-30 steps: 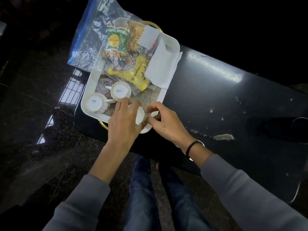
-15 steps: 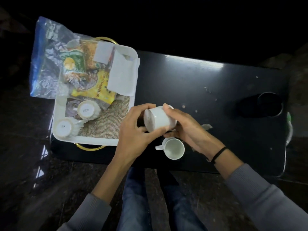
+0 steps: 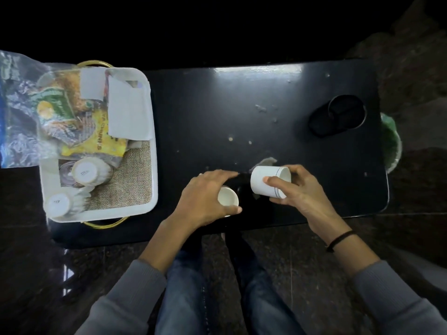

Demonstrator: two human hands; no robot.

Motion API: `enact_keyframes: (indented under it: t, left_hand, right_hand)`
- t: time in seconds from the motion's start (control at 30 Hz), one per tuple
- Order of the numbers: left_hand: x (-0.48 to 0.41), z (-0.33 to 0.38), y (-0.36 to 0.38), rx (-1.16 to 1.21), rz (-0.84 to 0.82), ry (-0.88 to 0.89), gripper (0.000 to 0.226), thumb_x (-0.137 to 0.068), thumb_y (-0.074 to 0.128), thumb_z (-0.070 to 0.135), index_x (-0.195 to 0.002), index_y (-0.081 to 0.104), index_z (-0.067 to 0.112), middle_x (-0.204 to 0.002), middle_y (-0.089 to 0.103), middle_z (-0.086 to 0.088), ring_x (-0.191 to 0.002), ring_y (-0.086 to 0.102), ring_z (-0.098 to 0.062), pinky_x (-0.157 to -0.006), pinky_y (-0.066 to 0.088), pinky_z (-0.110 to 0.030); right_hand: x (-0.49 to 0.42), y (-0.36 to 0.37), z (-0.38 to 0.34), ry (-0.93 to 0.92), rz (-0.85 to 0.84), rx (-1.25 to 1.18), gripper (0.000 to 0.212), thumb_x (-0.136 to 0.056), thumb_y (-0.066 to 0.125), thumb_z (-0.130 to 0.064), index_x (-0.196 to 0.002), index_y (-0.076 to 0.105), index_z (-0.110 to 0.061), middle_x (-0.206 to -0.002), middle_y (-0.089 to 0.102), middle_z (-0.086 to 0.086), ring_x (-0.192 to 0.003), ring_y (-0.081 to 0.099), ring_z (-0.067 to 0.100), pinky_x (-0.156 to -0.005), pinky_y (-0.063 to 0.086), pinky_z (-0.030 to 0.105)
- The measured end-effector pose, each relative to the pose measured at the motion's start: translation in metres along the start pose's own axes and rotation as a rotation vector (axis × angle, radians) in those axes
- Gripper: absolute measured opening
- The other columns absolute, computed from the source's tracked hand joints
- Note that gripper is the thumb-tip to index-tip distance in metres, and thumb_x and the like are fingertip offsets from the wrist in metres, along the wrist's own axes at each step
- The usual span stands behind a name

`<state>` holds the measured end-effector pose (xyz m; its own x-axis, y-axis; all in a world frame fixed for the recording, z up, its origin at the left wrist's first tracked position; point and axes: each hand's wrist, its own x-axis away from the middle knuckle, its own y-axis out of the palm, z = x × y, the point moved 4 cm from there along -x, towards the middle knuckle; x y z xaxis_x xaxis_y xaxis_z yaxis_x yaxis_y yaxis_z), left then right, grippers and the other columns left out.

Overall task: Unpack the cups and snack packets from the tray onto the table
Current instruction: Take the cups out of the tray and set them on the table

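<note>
1. Striped cup [image 3: 260, 180]: white, thin dark lines near its rim, tipped on its side with the mouth turned away from the tray [image 3: 154, 165]. Out over the black table [image 3: 242, 105], well to the right of the tray. No telling whether touching the tabletop or lifted.
2. Right hand [image 3: 297, 192]: wrapped round the striped cup, thumb across its near side, fingers curled behind the rim end.
3. Upright cup [image 3: 228, 198]: plain white, mouth up, standing on the table right of the tray, between the tray and the striped cup, apart from both.
4. Left hand [image 3: 203, 201]: arched over the upright cup, thumb at its near rim, fingers over its far side, forefinger stretched away from the tray.
5. Inside the tray, near end: near ribbed cup [image 3: 60, 203] and far ribbed cup [image 3: 88, 174], both white and bottom-up, close together on a burlap liner [image 3: 128, 180].
6. Inside the tray, far end: yellow snack packet [image 3: 96, 143], with the green snack packet [image 3: 54, 108] beyond it in a clear zip bag [image 3: 17, 131] spilling over the tray's left rim. White napkin [image 3: 129, 112] draped along the tray's right side.
7. Gold handle [image 3: 104, 224] curving out from the tray's near end.
8. Far to the right of the tray: round cup-holder recess [image 3: 346, 112] sunk in the tabletop.
9. Black wristband [image 3: 339, 239] on the right wrist, and a grey sleeve [image 3: 135, 293] on the left arm.
</note>
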<state>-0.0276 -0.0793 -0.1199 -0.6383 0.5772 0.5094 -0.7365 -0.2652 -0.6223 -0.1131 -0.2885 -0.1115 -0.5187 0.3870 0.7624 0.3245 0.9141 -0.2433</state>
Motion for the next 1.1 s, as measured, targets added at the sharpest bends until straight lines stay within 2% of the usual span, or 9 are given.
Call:
enact_keyframes:
  t: [0.13,0.23,0.4,0.57,0.73,0.83,0.93,1.03,1.1]
  left_hand:
    - [0.008,-0.005,0.025,-0.091,-0.101,0.012,0.087,-0.075,0.079,0.049,-0.150,0.036,0.040,-0.157,0.033,0.017,-0.145,0.028,-0.006,-0.109,0.037,-0.037]
    - [0.010,-0.006,0.034,-0.096,-0.068,0.020,0.081,-0.079,0.079,0.041,-0.149,0.037,0.041,-0.156,0.032,0.019,-0.143,0.027,-0.002,-0.098,0.044,-0.030]
    - [0.009,-0.008,0.037,-0.132,-0.037,0.019,0.076,-0.080,0.078,0.038,-0.146,0.041,0.041,-0.152,0.037,0.020,-0.140,0.032,-0.001,-0.094,0.047,-0.030]
    - [0.007,-0.004,0.036,-0.181,-0.033,0.050,0.076,-0.080,0.079,0.039,-0.147,0.043,0.035,-0.153,0.040,0.014,-0.140,0.036,-0.008,-0.103,0.042,-0.033]
    - [0.004,0.007,0.039,-0.240,0.020,0.107,0.073,-0.084,0.074,0.046,-0.148,0.044,0.030,-0.154,0.044,0.009,-0.145,0.034,-0.010,-0.122,0.017,-0.036]
    - [-0.002,0.020,0.045,-0.276,0.036,0.163,0.072,-0.085,0.070,0.050,-0.148,0.043,0.030,-0.151,0.047,0.011,-0.146,0.033,-0.009,-0.125,0.010,-0.037]
    - [-0.008,0.035,0.052,-0.312,0.053,0.194,0.074,-0.083,0.070,0.054,-0.148,0.043,0.028,-0.146,0.053,0.011,-0.145,0.036,-0.010,-0.125,0.009,-0.041]
    - [-0.013,0.046,0.058,-0.324,0.061,0.195,0.077,-0.081,0.071,0.057,-0.147,0.045,0.028,-0.142,0.058,0.009,-0.143,0.041,-0.011,-0.125,0.007,-0.045]
    - [-0.016,0.052,0.063,-0.330,0.043,0.200,0.078,-0.081,0.070,0.058,-0.148,0.044,0.026,-0.141,0.059,0.008,-0.142,0.042,-0.012,-0.125,0.005,-0.046]
  right_hand:
    - [0.007,-0.003,0.022,-0.022,0.170,0.323,0.053,-0.069,0.085,-0.043,-0.112,0.063,-0.022,-0.102,0.066,0.000,-0.091,0.068,0.017,-0.074,0.064,0.035]
    - [0.015,0.006,0.025,-0.120,0.260,0.595,0.058,-0.071,0.080,-0.052,-0.112,0.060,-0.018,-0.089,0.064,-0.001,-0.083,0.062,0.021,-0.073,0.055,0.034]
    - [0.018,0.023,0.027,-0.226,0.323,0.811,0.062,-0.077,0.075,-0.058,-0.109,0.055,-0.008,-0.097,0.070,0.011,-0.088,0.068,0.034,-0.068,0.051,0.036]
    - [0.017,0.032,0.024,-0.231,0.325,0.932,0.072,-0.079,0.066,-0.069,-0.113,0.050,-0.007,-0.101,0.070,0.015,-0.091,0.069,0.040,-0.062,0.048,0.035]
    - [0.019,0.024,0.020,-0.199,0.273,0.931,0.081,-0.077,0.060,-0.078,-0.114,0.050,-0.006,-0.097,0.070,0.018,-0.088,0.070,0.041,-0.059,0.050,0.036]
    - [0.022,0.012,0.018,-0.216,0.256,0.903,0.068,-0.088,0.053,-0.070,-0.115,0.050,-0.007,-0.094,0.070,0.019,-0.087,0.069,0.042,-0.061,0.050,0.037]
    - [0.023,0.001,0.020,-0.222,0.213,0.838,0.042,-0.102,0.045,-0.047,-0.117,0.054,-0.008,-0.086,0.070,0.014,-0.084,0.068,0.039,-0.063,0.048,0.037]
    - [0.020,-0.006,0.021,-0.258,0.210,0.845,0.025,-0.106,0.043,-0.026,-0.110,0.058,-0.007,-0.072,0.059,0.005,-0.067,0.060,0.029,-0.058,0.039,0.031]
    - [0.018,-0.009,0.023,-0.265,0.215,0.844,0.022,-0.104,0.045,-0.020,-0.108,0.061,-0.005,-0.075,0.065,0.009,-0.064,0.057,0.025,-0.059,0.038,0.028]
